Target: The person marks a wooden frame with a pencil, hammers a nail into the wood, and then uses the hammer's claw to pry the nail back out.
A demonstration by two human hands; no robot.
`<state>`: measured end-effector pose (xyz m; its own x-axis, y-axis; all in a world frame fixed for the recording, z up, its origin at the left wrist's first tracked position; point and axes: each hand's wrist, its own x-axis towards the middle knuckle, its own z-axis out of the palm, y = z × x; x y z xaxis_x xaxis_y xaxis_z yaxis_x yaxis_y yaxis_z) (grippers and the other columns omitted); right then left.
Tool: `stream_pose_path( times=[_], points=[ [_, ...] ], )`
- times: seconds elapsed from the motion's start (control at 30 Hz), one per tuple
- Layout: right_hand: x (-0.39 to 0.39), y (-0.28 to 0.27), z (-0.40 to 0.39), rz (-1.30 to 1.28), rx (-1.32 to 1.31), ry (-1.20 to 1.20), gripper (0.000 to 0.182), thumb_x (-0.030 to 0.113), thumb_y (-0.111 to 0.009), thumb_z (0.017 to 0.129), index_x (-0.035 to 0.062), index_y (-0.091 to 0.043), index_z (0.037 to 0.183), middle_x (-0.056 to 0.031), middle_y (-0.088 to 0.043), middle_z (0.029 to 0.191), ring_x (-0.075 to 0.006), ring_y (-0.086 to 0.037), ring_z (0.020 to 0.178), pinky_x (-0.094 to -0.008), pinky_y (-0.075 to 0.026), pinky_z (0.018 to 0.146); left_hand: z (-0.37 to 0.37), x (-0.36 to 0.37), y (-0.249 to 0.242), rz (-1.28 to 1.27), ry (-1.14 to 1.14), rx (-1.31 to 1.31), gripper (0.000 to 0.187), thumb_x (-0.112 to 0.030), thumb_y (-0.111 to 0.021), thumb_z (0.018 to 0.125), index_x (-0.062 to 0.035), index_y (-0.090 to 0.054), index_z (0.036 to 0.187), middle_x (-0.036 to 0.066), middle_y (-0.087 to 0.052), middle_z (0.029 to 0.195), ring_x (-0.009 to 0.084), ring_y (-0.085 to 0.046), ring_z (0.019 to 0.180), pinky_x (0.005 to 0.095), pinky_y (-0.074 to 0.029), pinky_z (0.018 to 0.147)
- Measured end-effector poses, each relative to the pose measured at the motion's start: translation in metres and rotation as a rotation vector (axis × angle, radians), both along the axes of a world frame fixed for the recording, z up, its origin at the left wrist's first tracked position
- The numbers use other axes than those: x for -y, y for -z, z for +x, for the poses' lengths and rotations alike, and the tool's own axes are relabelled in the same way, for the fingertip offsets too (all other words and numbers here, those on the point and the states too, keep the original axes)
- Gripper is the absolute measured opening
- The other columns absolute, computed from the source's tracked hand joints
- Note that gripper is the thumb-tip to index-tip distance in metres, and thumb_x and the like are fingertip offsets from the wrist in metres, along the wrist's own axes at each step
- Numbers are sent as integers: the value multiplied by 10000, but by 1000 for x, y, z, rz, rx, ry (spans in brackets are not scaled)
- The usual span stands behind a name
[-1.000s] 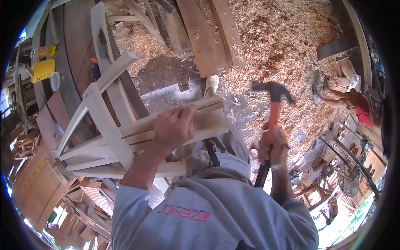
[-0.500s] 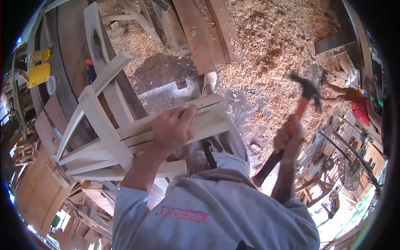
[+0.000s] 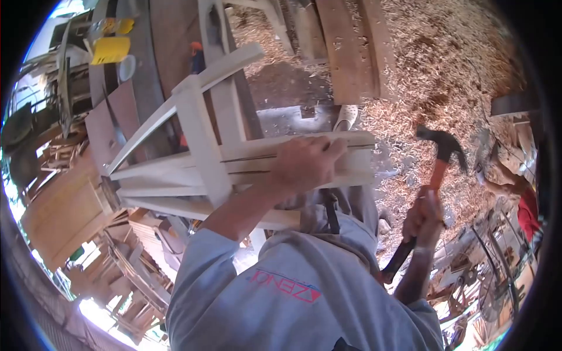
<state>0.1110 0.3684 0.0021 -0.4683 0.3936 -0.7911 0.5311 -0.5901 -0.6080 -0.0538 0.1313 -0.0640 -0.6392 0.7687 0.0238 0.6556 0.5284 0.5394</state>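
Hammer (image 3: 442,153) is clenched in the right hand (image 3: 426,214), raised off to the side over the wood shavings (image 3: 421,64). Left hand (image 3: 304,164) grips the chair frame's (image 3: 202,149) slotted rail — fingers sit right on the strike zone, so a glancing blow could smash them.

Carpentry workshop: wood shavings (image 3: 445,64) underfoot (planks (image 3: 351,47) stacked)
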Motion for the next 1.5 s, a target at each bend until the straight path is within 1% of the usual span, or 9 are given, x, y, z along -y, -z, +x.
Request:
stream_pose_path(
  times=[0.13,0.27,0.53,0.73,0.87,1.07,1.27,1.37,1.5],
  points=[
    [-3,4,8,-6,-79,140,281,332,-443,1032,67,-535,1002,33,-321,509,-80,-301,315,-273,-292,235,2,-2,5,81,14,-18,260,-67,-629,728,-132,-637,979,60,-657,758,246,-683,674,367,-562,571],
    [30,10,11,5,-107,-234,244,287,-495,1011,47,-533,1024,24,-354,507,-81,-326,321,-242,-260,262,1,-2,8,100,35,-24,265,-70,-638,717,-132,-639,974,59,-640,724,241,-674,652,367,-559,563],
    [9,15,8,-3,65,142,382,432,-458,1016,60,-544,1037,53,-290,508,-73,-300,307,-257,-284,228,-2,-6,1,-51,52,65,252,-103,-655,695,-123,-648,946,63,-605,652,258,-650,581,402,-522,505],
    [29,12,19,-104,-109,-342,380,428,-494,1004,49,-523,1014,33,-302,490,-88,-304,296,-262,-266,242,-4,-5,-1,-73,70,72,243,-115,-652,709,-133,-650,951,60,-650,701,257,-658,594,406,-531,519],
    [-9,13,11,-38,-13,158,304,392,-458,1022,97,-525,986,49,-311,514,-78,-321,333,-260,-293,262,-3,-3,6,-1,68,77,210,-111,-651,730,-150,-658,936,62,-689,762,254,-679,632,392,-539,530],
    [31,5,7,-250,63,-207,286,389,-467,1003,146,-474,854,52,-341,527,-82,-339,351,-273,-271,274,-6,-1,1,8,75,82,216,-41,-648,726,-147,-663,914,67,-678,737,263,-681,648,383,-538,533],
    [-11,25,25,-92,-29,194,300,416,-486,1001,153,-480,857,56,-293,499,-90,-281,324,-277,-267,262,-5,1,11,42,60,32,213,-55,-650,725,-140,-664,920,66,-674,722,266,-673,623,383,-537,530],
    [39,26,19,-183,91,-140,313,419,-488,997,140,-483,857,41,-288,483,-93,-308,313,-259,-263,249,-8,4,6,29,60,23,222,-72,-652,717,-141,-664,928,61,-670,714,262,-671,613,385,-535,522],
    [3,28,24,-73,31,95,309,411,-469,1006,143,-476,852,43,-292,480,-81,-306,304,-266,-264,232,-6,2,8,6,95,-15,230,-74,-651,707,-142,-662,927,53,-652,687,247,-659,581,380,-524,495]
  ],
)
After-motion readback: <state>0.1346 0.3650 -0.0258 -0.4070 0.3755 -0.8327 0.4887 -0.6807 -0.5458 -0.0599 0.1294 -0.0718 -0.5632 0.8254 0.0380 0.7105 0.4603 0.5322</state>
